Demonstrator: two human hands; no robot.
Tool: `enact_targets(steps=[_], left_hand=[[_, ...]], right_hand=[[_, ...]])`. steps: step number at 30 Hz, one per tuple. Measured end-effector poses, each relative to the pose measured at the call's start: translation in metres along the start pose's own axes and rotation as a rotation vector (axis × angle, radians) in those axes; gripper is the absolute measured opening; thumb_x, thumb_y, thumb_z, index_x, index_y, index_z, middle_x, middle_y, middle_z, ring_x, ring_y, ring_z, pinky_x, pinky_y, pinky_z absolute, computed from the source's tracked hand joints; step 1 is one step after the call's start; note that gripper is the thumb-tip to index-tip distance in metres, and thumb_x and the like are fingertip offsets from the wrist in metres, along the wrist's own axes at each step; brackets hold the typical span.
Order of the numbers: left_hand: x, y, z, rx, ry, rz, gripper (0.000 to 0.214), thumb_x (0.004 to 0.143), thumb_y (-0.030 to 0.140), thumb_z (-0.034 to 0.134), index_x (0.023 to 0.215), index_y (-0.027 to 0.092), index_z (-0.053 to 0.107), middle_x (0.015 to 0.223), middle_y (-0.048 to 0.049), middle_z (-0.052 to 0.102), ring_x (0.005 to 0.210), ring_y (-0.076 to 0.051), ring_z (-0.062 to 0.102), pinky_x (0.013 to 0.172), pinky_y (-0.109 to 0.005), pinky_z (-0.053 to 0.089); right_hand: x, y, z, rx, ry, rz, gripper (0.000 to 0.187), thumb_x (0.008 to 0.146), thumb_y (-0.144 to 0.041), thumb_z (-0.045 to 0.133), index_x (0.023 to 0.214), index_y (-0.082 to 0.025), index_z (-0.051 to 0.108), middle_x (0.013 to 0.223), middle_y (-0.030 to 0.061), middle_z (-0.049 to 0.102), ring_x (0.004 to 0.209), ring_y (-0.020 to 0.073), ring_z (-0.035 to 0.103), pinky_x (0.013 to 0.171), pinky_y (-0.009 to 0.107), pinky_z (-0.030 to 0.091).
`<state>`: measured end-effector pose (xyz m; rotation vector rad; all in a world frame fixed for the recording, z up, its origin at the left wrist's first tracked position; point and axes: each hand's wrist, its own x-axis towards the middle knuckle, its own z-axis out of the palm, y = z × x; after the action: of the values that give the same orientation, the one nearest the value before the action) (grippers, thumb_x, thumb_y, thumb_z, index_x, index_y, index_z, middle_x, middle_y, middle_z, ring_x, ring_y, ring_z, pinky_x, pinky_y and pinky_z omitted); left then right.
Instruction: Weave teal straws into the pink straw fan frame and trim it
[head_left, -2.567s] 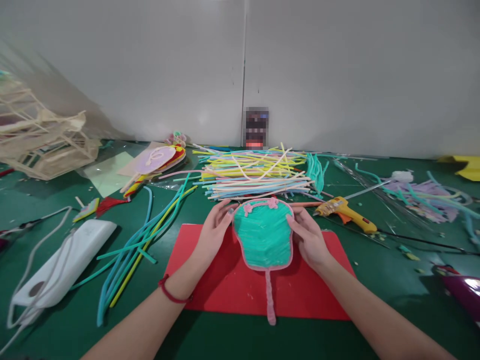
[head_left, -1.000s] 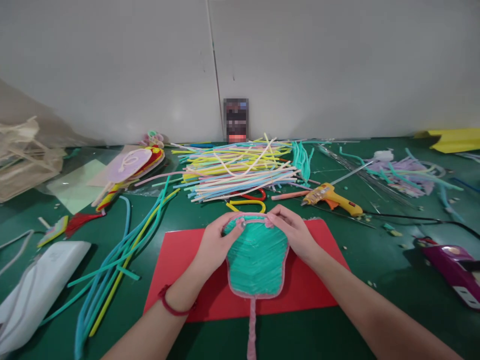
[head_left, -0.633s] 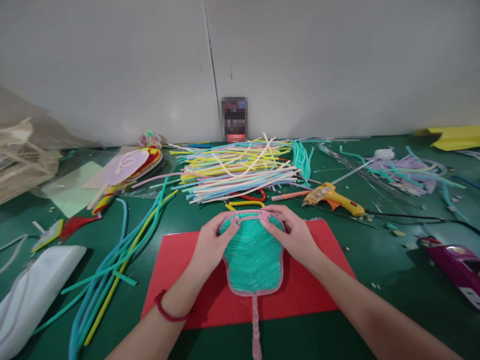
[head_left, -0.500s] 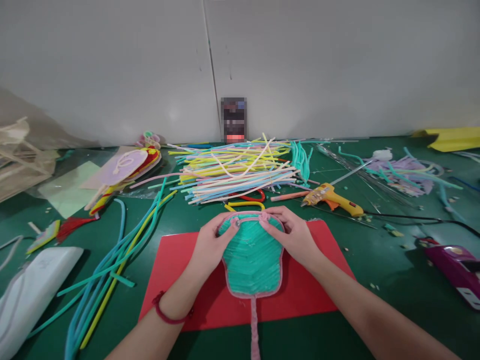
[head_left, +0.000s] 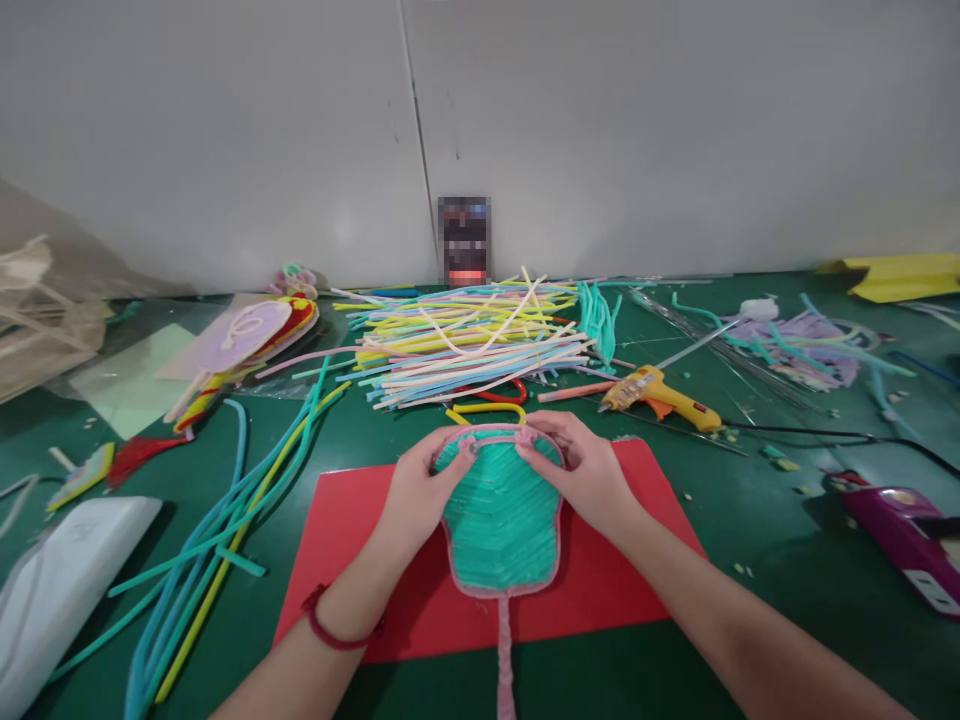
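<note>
A teal hand fan [head_left: 502, 525] with a pink rim and a thin pink handle [head_left: 505, 650] is held over a red sheet [head_left: 337, 560]. At its upper left edge, my left hand [head_left: 420, 480] is closed on the fan, thumb on the front face and fingers behind. My right hand [head_left: 589, 470] grips the upper right edge the same way, its thumb against the pink trim. Small pink pieces lie under both thumbs; their exact shape is partly covered. The fingers behind the fan are mostly hidden.
Behind the fan lies a pile of coloured pipe cleaners [head_left: 472, 340]. A yellow glue gun [head_left: 660, 395] with a black cord rests at right, near a purple device [head_left: 911, 540]. Long blue and yellow strands [head_left: 217, 570], a white device [head_left: 82, 570] and a lilac fan [head_left: 255, 335] are at left.
The whole view has shifted very slightly to the left. Both hands keep the same hold on the fan.
</note>
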<state>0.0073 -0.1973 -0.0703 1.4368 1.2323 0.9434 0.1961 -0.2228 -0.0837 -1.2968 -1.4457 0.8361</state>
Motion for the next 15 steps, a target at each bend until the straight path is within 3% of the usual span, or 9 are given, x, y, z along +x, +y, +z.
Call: enact_targets(steps=[5,15], left_hand=[[-0.0004,-0.0002,-0.0006,0.023,-0.001,0.003,0.030,0.075,0.042,0.061,0.093,0.019,0.068,0.095,-0.0046,0.070,0.089,-0.022,0.062,0.078,-0.029,0.049],[-0.0010,-0.0024,-0.0011,0.025,-0.024,-0.007,0.029,0.077,0.042,0.059,0.095,0.020,0.068,0.095,-0.0039,0.070,0.088,-0.021,0.063,0.077,-0.028,0.049]], right_hand=[[0.0003,-0.0042,-0.0047,-0.180,-0.021,-0.098,0.012,0.080,-0.033,0.059,0.089,-0.026,0.062,0.087,0.0019,0.067,0.079,0.0170,0.063,0.072,0.031,0.053],[0.0022,-0.0090,-0.0040,-0.285,0.031,-0.303,0.010,0.082,-0.027,0.057,0.088,-0.026,0.064,0.083,0.0026,0.069,0.077,0.0177,0.064,0.070,0.031,0.053]])
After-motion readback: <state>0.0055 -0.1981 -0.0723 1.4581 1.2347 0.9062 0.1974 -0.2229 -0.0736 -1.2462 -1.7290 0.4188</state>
